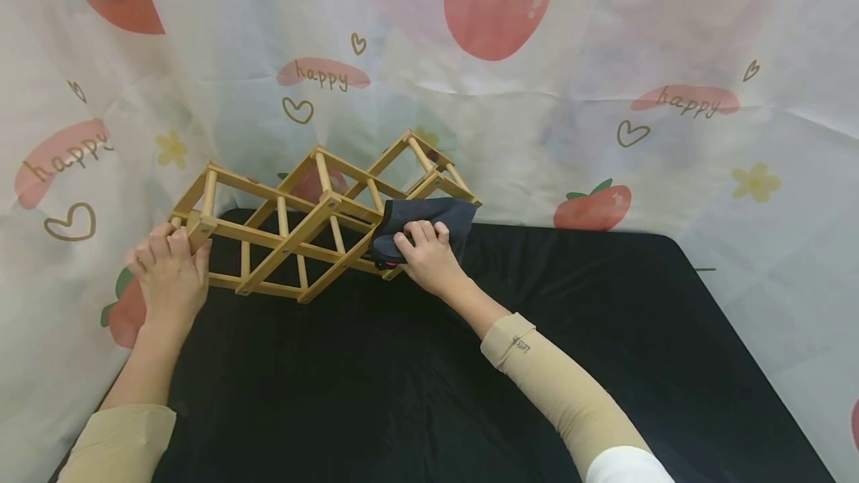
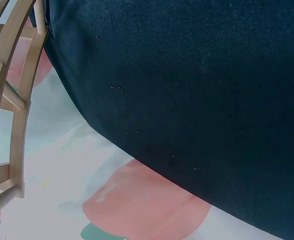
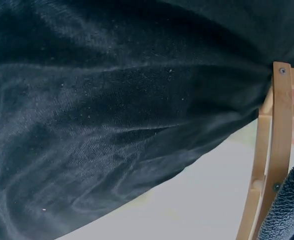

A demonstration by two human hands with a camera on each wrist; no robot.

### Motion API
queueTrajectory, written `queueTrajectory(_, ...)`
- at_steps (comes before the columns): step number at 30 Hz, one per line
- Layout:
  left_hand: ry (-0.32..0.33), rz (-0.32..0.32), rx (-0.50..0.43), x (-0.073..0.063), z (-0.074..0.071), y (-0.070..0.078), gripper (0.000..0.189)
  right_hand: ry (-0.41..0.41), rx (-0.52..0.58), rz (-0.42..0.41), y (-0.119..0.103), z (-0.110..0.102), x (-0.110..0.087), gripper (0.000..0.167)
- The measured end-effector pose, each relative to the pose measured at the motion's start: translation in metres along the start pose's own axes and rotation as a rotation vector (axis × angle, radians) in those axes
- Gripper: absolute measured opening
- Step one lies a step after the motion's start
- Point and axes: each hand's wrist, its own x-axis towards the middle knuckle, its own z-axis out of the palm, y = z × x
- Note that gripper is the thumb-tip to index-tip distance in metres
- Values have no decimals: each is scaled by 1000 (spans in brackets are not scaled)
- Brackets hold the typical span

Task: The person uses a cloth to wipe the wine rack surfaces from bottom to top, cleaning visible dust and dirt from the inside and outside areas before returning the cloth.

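A folding wooden lattice rack, jointed with screws and round dowels, stands stretched out at the back left in the head view. My left hand grips its left end, fingers over the top. Toward the rack's right part, my right hand holds a dark blue cloth against the bars, with bent fingers on it. The cloth covers some of the slats there. In the left wrist view, rack slats show at the left edge. The right wrist view has a rack bar beside the fuzzy cloth. Neither wrist view shows a hand.
Black fabric covers the table, with small specks on it in the wrist views. Behind and to the left hangs a white curtain printed with fruit, hearts and the word "happy", close to the rack's back.
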Motion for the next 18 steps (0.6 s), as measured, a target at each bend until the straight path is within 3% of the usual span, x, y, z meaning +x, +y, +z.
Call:
queueTrajectory(4,-5,-2,-3,0,0,0,50,4,3,24,6,-4,1,33)
queueTrajectory(13,31,6,-10,0,1,2,51,100,12,155,38,-20,3,33)
queueTrajectory(18,26,2,-11,0,1,1,50,104,27,161,41,-23,3,32)
